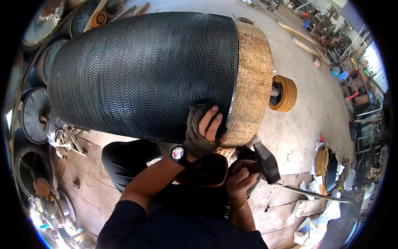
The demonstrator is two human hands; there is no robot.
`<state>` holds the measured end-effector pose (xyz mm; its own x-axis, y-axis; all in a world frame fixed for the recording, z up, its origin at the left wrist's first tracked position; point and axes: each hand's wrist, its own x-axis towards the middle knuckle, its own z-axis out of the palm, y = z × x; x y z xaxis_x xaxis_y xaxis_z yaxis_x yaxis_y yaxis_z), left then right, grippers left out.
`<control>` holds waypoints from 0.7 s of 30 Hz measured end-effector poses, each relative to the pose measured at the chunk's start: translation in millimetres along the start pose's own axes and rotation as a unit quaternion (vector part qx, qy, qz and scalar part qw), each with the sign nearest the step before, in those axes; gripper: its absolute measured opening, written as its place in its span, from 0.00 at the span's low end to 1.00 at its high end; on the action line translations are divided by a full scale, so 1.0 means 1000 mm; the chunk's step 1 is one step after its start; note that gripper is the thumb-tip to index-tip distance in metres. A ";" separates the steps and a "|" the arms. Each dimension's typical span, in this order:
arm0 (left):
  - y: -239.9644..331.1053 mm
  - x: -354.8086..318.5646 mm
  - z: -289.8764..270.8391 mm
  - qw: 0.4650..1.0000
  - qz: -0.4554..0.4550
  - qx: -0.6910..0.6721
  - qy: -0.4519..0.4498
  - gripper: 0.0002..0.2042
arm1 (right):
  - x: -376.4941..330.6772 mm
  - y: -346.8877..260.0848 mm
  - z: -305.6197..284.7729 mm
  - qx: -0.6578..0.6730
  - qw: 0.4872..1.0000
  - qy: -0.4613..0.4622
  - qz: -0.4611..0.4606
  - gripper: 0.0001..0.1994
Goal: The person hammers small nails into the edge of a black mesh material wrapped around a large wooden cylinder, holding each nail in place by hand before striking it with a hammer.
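A big drum (145, 70) wound with dark toothed wire lies on its side before me; its bare right end (253, 83) is tan and rough. My left hand (205, 126), in a worn fingerless glove with a watch on the wrist, presses on the wire's edge at the drum's lower right, fingers curled on something small that I cannot make out. My right hand (240, 178) grips the handle of a black hammer (265, 162), whose head is raised just below the drum's tan end. An orange disc (284, 93) sits on the drum's shaft.
Several round metal drum ends (35, 114) stand stacked along the left. Wooden boards (87, 182) cover the floor below, concrete lies to the right. A metal rod (315, 193), papers and scrap lie at lower right. Machines and clutter fill the far right.
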<state>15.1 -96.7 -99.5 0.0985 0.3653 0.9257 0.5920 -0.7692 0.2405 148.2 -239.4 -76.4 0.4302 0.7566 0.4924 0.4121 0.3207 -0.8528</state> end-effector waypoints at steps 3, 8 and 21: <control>-0.001 0.006 -0.005 1.000 0.017 0.012 -0.011 0.26 | 0.004 0.016 0.005 -0.248 0.961 -0.108 0.054 0.07; -0.007 0.000 -0.003 1.000 0.014 -0.004 -0.022 0.27 | -0.005 -0.013 0.005 0.045 0.997 0.025 0.065 0.14; -0.003 0.019 -0.011 0.998 -0.006 -0.029 -0.050 0.28 | 0.008 0.006 0.003 -0.137 0.989 -0.005 -0.060 0.10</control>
<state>7.0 -93.2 -79.5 0.1735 0.4223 0.8897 0.5468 -0.7927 0.2697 152.3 -229.5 -78.1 0.3579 0.7282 0.5845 0.6619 0.2437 -0.7089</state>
